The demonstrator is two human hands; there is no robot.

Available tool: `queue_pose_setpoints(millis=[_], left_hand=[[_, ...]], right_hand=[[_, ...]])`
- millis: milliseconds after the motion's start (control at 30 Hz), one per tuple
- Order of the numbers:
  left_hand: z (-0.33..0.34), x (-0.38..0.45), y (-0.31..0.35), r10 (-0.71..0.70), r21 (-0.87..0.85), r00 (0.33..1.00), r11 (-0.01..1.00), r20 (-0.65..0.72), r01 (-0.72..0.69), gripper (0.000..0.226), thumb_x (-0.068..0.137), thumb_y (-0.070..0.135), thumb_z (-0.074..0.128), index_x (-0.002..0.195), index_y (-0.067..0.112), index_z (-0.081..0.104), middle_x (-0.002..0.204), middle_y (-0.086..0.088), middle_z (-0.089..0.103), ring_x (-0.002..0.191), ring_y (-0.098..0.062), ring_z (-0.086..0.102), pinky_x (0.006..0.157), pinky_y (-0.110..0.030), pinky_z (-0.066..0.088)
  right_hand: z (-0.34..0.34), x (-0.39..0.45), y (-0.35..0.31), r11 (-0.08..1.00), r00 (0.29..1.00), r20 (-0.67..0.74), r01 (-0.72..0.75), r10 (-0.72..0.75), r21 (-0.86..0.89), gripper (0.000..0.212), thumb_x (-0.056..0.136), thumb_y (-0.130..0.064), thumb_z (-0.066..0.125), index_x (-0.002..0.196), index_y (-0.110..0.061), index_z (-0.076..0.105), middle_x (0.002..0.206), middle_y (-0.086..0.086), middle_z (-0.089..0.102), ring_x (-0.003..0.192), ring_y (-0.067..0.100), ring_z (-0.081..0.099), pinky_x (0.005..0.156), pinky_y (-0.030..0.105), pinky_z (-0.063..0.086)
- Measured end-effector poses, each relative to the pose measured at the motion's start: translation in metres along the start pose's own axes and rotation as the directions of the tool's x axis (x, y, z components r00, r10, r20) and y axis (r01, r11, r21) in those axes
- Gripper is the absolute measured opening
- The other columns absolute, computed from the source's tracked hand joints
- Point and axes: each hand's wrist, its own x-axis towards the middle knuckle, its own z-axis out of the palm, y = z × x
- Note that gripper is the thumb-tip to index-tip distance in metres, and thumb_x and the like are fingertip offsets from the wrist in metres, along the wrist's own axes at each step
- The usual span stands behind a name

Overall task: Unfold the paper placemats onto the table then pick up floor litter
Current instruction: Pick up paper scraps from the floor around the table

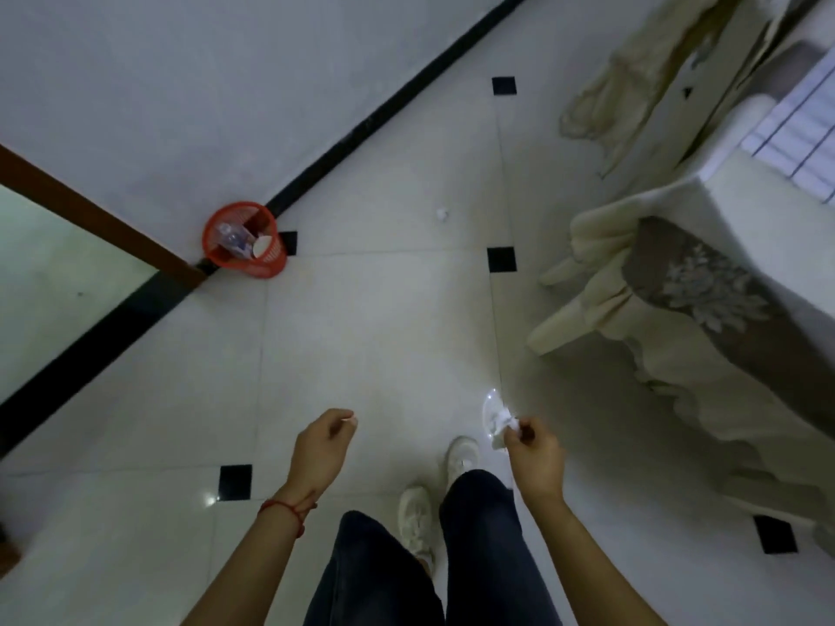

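Paper [500,422], white and crumpled, is pinched by the right hand [535,458]. A tiny white bit is pinched by the left hand [323,449]. More litter [442,214] is seen far ahead of both hands, and a red basket [244,240] far ahead of the left hand.

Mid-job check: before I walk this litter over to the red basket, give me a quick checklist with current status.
1. Right hand grips the crumpled white litter: ok.
2. Left hand free: cannot tell; fingers are curled, with something small and white at the fingertips.
3. Red basket upright against the wall, with room inside: ok; it already holds a bottle and other litter.
4. Floor between feet and basket free of obstacles: ok.
5. All litter collected: not ok; a small white scrap lies on the tiles ahead.
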Motion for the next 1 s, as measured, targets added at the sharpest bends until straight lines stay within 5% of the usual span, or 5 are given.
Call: queue_pose_setpoints(millis=[100, 333, 500, 700, 1000], left_hand=[[-0.007, 0.013, 0.026, 0.013, -0.013, 1.0, 1.0, 0.0, -0.013, 0.025, 0.091, 0.017, 0.052, 0.112, 0.006, 0.061, 0.116, -0.012, 0.064, 0.097, -0.014, 0.053, 0.087, -0.021, 0.036], [-0.017, 0.068, 0.085, -0.033, 0.074, 0.999, 0.997, 0.013, 0.032, 0.025, 0.091, 0.018, 0.052, 0.11, 0.005, 0.061, 0.114, -0.015, 0.064, 0.095, -0.016, 0.054, 0.083, -0.022, 0.038], [-0.033, 0.117, 0.139, -0.04, 0.104, 0.999, 0.994, -0.01, 0.041, 0.027, 0.091, 0.017, 0.051, 0.113, 0.004, 0.059, 0.115, -0.016, 0.063, 0.095, -0.016, 0.053, 0.083, -0.023, 0.038], [-0.043, 0.176, 0.191, -0.082, 0.091, 0.997, 0.992, -0.013, 0.083, 0.031, 0.093, 0.018, 0.048, 0.118, 0.002, 0.056, 0.121, -0.016, 0.06, 0.108, -0.025, 0.055, 0.088, -0.024, 0.039], [-0.041, 0.309, 0.281, -0.106, 0.14, 0.987, 0.986, 0.12, 0.089, 0.031, 0.093, 0.019, 0.047, 0.117, 0.002, 0.057, 0.12, -0.017, 0.061, 0.108, -0.029, 0.056, 0.089, -0.027, 0.04]], right_hand=[[-0.001, 0.005, -0.017, 1.0, 1.0, 0.027, -0.012, 0.012, 0.013, 0.022, 0.086, -0.008, 0.053, 0.067, -0.019, 0.054, 0.066, 0.002, 0.059, 0.062, 0.016, 0.054, 0.055, 0.022, 0.038], [-0.019, 0.098, -0.072, 0.993, 0.993, 0.039, -0.11, 0.108, 0.041, 0.014, 0.087, -0.009, 0.054, 0.074, -0.007, 0.059, 0.069, 0.008, 0.059, 0.07, 0.025, 0.056, 0.056, 0.025, 0.038], [-0.047, 0.185, -0.157, 1.0, 0.999, 0.048, -0.014, 0.013, 0.024, 0.024, 0.089, -0.011, 0.052, 0.065, -0.012, 0.053, 0.065, 0.007, 0.055, 0.068, 0.023, 0.052, 0.059, 0.029, 0.037], [-0.054, 0.28, -0.241, 0.998, 0.998, 0.018, 0.06, -0.06, -0.016, 0.016, 0.088, -0.016, 0.054, 0.083, -0.004, 0.063, 0.078, 0.011, 0.061, 0.078, 0.024, 0.057, 0.07, 0.028, 0.037], [-0.058, 0.378, -0.303, 0.999, 0.998, -0.06, -0.035, 0.035, -0.003, 0.02, 0.088, -0.015, 0.053, 0.079, 0.003, 0.059, 0.071, 0.015, 0.058, 0.069, 0.024, 0.052, 0.055, 0.027, 0.034]])
